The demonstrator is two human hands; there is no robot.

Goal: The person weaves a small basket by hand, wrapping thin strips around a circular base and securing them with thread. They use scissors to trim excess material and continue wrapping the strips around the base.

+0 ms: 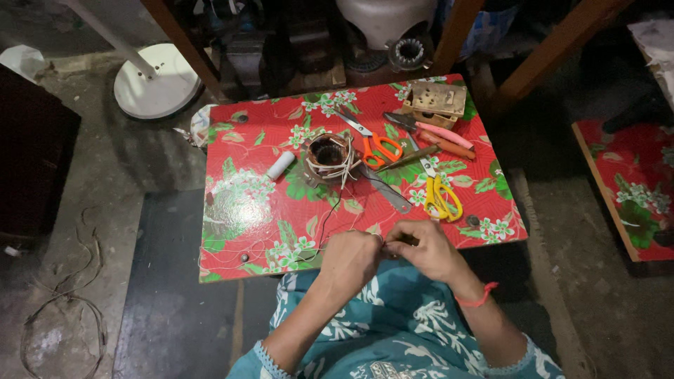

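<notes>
My left hand and my right hand meet at the near edge of a low table with a red flowered cover. Both hands pinch thin wires between their fingertips. The wires run up the table to a round copper-wound motor coil standing near the middle. My right wrist wears a red thread band. What exactly sits between the fingertips is hidden.
Orange-handled scissors, yellow-handled scissors, a metal file, pink and orange tools, a white roll and a beige block lie on the table. A white round fan base stands on the floor at back left.
</notes>
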